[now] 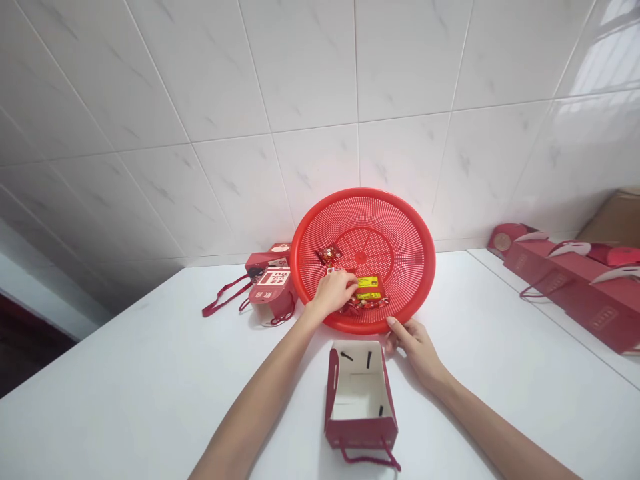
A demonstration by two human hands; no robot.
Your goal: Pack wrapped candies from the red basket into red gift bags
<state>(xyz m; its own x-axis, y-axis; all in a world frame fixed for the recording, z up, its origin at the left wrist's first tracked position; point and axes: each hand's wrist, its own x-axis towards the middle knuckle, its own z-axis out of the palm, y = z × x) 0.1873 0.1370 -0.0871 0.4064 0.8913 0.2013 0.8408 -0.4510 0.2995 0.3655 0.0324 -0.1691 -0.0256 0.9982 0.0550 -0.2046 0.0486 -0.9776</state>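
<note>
Sweets (pixel 370 303) in red wrappers lie in a small heap low in the red basket (pixel 425 260), just right of the frame's centre, with a yellow packet (pixel 369 287) on top of them and one loose red sweet (pixel 329 254) a little up and to the left. The basket is round and perforated. It is tilted, its lower rim on the white surface (pixel 150 373) and its upper rim against the tiled wall (pixel 350 80).

The left hand (pixel 333 290) comes in from the bottom left of the frame on a long, nearly straight forearm. It is knuckles up inside the basket, its fingers curled together over the left edge of the heap of sweets and touching the yellow packet. Whether they pinch anything cannot be told, since the back of the hand hides their tips.

The right hand (pixel 410 340) enters from the lower right, palm down and wrist low on the surface. Its fingers are loosely apart and grip nothing, and the thumb touches the basket's lower rim.

Just below the basket, between the two forearms, stands an open red gift box (pixel 361 427) with its white inside showing and a cord handle (pixel 370 459) trailing from its near side. Closed gift boxes (pixel 273 283) sit beside the basket's left rim. A row of red boxes (pixel 575 280) runs along the right edge of the frame.
</note>
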